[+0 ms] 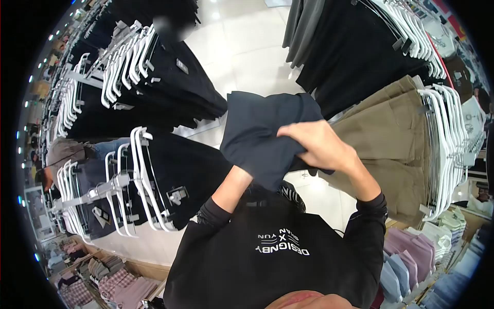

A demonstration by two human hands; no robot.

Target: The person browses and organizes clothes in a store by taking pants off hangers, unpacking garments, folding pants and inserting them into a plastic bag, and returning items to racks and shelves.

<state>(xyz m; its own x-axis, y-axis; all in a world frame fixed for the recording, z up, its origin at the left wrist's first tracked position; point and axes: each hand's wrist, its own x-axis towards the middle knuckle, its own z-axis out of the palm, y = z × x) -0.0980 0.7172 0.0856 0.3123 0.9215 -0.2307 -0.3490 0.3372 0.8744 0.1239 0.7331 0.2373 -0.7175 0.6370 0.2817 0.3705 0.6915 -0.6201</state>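
Note:
A dark navy garment (257, 118), folded and draped, is held up in front of my chest; its exact kind does not show. My right hand (324, 145) grips its right side, the thumb across the top and the fingers curled at the near edge. From the left, my left forearm (232, 188) goes in under the cloth. The fabric covers the left hand, so its fingers are hidden. Beyond the right hand hang khaki trousers (388, 139) on a rack.
Racks of black trousers on white hangers (146, 180) stand on the left, with more black trousers (350, 46) at upper right. A pale tiled floor (252, 46) runs between them. Folded shirts (411, 247) lie at lower right. Another person (67, 154) is at far left.

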